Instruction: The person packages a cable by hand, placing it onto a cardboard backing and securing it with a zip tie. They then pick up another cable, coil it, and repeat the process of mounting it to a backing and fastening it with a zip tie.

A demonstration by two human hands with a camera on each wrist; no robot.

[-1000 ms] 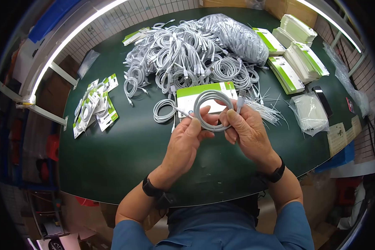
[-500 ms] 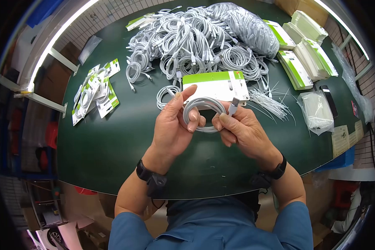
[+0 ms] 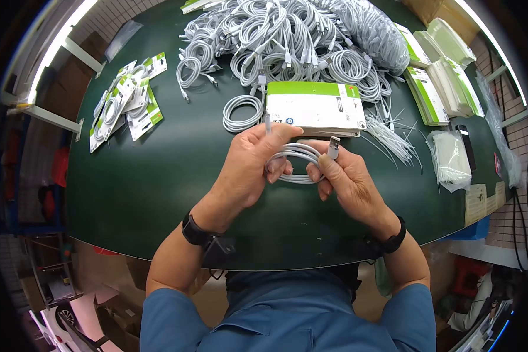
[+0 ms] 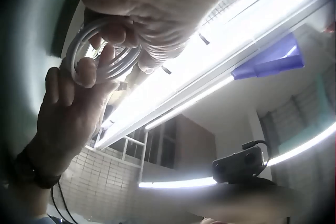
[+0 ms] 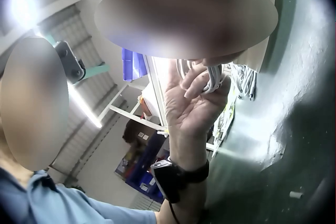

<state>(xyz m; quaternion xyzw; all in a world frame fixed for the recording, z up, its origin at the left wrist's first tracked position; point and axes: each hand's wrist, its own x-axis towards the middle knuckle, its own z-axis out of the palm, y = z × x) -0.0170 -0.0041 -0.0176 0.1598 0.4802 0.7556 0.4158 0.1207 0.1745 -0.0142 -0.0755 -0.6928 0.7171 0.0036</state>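
Note:
A coiled grey-white USB cable (image 3: pixel 296 177) is held between both hands, close above the table. My left hand (image 3: pixel 246 161) has its fingers curled through the loop, with the thumb stretched over the top. A slim connector end (image 3: pixel 268 122) shows just above that hand. On the other side my right hand (image 3: pixel 349 176) pinches the coil between thumb and fingers, and the USB plug (image 3: pixel 334 146) stands up beside its thumb. From the left wrist view, fingers of both hands show around the coil (image 4: pixel 79 45). A blurred oval hides much of the right wrist view.
Behind the hands lies a stack of green-and-white cards (image 3: pixel 317 108), with another coiled cable (image 3: pixel 242 113) to its left. White zip ties (image 3: pixel 390 141) spread on the right. A big cable pile (image 3: pixel 281 41) fills the back. Carded cables (image 3: pixel 129 100) lie left; card stacks (image 3: pixel 425 97) stand right.
The left hand has let go of the connector end it pinched and now curls its fingers into the coil. The right hand keeps its pinch. The head view has tilted downward.

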